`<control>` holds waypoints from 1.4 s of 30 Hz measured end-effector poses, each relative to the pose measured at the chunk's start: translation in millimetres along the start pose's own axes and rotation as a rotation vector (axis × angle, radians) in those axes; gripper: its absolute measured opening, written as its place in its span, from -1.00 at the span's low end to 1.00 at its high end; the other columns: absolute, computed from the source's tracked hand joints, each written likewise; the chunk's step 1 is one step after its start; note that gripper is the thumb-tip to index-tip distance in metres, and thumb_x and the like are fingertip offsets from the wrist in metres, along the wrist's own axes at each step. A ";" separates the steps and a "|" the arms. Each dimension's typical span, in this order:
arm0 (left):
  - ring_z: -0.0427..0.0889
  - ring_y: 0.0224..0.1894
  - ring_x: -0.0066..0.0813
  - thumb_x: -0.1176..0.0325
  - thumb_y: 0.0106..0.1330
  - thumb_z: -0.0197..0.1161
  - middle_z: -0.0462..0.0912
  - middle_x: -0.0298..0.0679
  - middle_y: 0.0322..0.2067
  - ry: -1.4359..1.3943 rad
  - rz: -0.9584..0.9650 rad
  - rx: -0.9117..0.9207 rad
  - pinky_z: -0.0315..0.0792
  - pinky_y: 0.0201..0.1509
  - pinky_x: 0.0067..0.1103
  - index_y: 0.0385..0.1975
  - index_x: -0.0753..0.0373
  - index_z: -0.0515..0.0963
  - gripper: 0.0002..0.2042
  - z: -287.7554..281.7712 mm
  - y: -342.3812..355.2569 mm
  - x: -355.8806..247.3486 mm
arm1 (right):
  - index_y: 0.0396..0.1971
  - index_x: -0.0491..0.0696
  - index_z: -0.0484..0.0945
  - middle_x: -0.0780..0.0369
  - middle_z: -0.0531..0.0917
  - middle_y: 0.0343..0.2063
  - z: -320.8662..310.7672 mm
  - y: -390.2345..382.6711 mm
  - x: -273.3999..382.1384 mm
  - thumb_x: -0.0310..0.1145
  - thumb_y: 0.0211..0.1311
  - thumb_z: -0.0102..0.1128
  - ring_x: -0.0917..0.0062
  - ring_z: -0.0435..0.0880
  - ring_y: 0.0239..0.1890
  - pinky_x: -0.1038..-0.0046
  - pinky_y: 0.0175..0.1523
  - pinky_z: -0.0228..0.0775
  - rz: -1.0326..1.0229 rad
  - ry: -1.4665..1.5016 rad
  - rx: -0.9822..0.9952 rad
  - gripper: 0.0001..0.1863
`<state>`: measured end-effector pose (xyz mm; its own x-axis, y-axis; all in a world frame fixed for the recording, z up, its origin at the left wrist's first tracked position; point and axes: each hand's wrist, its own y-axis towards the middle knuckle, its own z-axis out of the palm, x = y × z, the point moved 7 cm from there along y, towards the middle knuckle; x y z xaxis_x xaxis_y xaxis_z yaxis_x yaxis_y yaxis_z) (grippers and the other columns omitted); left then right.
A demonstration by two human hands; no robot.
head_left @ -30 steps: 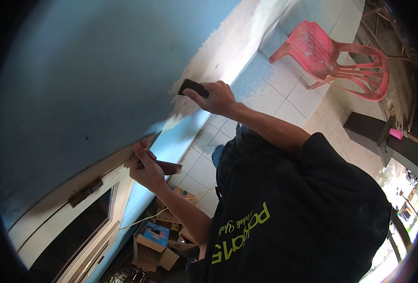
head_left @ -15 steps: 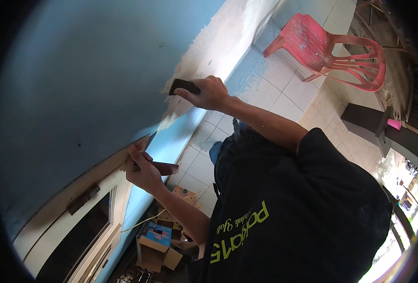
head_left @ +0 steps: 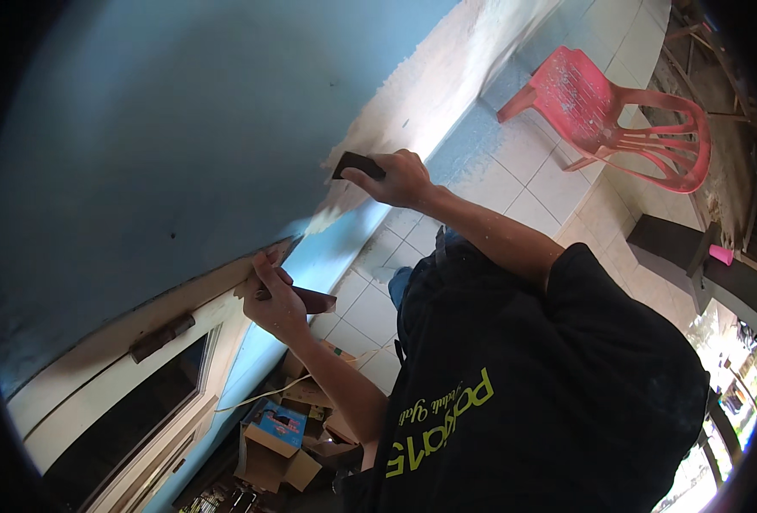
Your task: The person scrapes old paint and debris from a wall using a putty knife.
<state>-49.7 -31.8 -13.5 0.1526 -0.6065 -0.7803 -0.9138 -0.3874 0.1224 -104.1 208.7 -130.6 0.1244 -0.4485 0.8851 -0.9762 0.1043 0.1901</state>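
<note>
Blue wall [head_left: 164, 145] | right grip [head_left: 402, 178]: closed round black oblong block [head_left: 357, 166] | left grip [head_left: 276, 309]: closed round brown bar [head_left: 318, 302]

Person [head_left: 498, 232] is wearing black short-sleeved shirt [head_left: 583, 368]; yellow-green lettering [head_left: 474, 392] is running across front; blue cloth [head_left: 400, 287] is showing below shirt.

head | head-worn fisheye | faces down | left grip [head_left: 277, 313], right grip [head_left: 404, 179] near; floor [head_left: 515, 169] farther

Light blows out the lower right and glares off the pale wall strip [head_left: 419, 106], the blue wall [head_left: 173, 154] lies dim, and edges bend toward a black rim.
</note>
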 end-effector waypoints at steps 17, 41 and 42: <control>0.32 -0.67 -0.67 -0.03 0.37 0.12 0.38 -0.41 -0.78 0.022 0.001 -0.015 0.15 -0.54 -0.66 -0.43 0.36 0.67 -0.51 -0.9 -0.6 -1.5 | -0.63 -0.13 0.62 0.18 0.60 -0.76 1.0 -1.2 -8.9 0.11 0.18 0.22 0.38 0.63 -0.73 0.43 -0.54 0.47 0.028 -0.028 0.054 -0.46; 0.34 -0.67 -0.65 -0.05 0.34 0.15 0.37 -0.40 -0.78 0.011 -0.050 -0.021 0.19 -0.52 -0.65 -0.51 0.38 0.62 -0.49 -1.4 -3.3 -5.1 | -0.63 -0.13 0.64 0.22 0.60 -0.78 -4.3 -9.0 8.3 0.14 0.18 0.19 0.41 0.60 -0.77 0.40 -0.53 0.47 0.152 0.046 0.034 -0.43; 0.36 -0.65 -0.63 -0.08 0.34 0.14 0.39 -0.39 -0.77 0.009 -0.061 -0.019 0.22 -0.50 -0.64 -0.52 0.34 0.60 -0.49 -3.7 -3.5 -5.8 | -0.63 -0.13 0.64 0.22 0.60 -0.78 -1.6 -10.3 10.0 0.14 0.18 0.19 0.41 0.60 -0.77 0.40 -0.53 0.47 0.162 0.045 0.038 -0.43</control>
<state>-46.0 -29.6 -7.1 0.2110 -0.5877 -0.7811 -0.8955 -0.4366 0.0866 -92.6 204.6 -122.9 -0.0285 -0.3886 0.9210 -0.9901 0.1379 0.0276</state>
